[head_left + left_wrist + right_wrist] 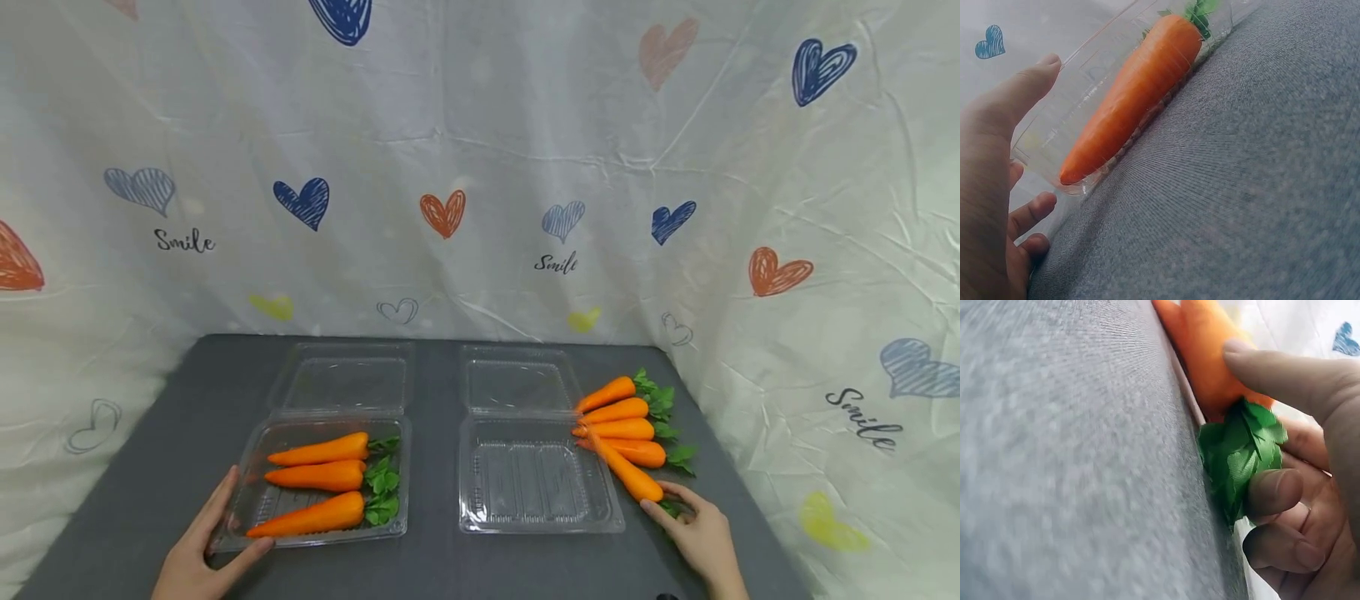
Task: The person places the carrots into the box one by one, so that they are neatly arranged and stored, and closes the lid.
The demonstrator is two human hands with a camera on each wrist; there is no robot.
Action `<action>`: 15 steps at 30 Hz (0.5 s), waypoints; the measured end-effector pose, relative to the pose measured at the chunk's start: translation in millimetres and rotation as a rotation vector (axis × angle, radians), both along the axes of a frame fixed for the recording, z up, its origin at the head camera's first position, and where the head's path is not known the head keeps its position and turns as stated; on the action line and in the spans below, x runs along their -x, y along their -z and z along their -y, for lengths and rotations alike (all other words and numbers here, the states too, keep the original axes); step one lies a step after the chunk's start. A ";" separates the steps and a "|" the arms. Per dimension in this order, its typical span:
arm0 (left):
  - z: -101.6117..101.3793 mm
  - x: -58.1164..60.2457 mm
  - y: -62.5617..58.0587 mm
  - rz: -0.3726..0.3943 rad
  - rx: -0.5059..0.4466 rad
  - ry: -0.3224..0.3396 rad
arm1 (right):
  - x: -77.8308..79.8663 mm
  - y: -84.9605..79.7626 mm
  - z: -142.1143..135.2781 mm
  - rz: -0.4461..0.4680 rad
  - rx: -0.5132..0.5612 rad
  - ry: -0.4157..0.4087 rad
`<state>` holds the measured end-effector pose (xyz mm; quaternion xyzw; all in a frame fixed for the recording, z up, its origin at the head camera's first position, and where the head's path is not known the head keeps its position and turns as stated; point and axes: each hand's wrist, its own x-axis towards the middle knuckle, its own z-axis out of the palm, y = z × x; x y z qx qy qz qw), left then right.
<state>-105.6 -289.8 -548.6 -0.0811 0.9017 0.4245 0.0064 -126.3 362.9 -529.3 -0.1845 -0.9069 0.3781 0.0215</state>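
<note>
My left hand (198,542) is spread around the front left corner of a clear plastic container (401,533), its thumb along the front rim and its fingers by the left side. Inside lie three orange carrots with green leaves, the nearest carrot (311,517) also showing through the wall in the left wrist view. On the right, my right hand (701,533) pinches a carrot (630,471) near its leafy end, thumb on the orange body. The green leaves (1244,456) hang by the curled fingers. That carrot slants, its tip over the right side of a second clear container (540,527).
Several more carrots (626,428) lie fanned out right of the second container, tips toward it. Both containers have their lids (517,379) folded back. A grey cloth (435,500) covers the table. Behind hangs a white curtain (495,108) printed with hearts.
</note>
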 end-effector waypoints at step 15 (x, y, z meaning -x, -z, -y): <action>-1.2 -3.8 -3.0 -0.023 0.029 0.003 | -0.4 -33.1 45.8 -0.308 0.077 0.094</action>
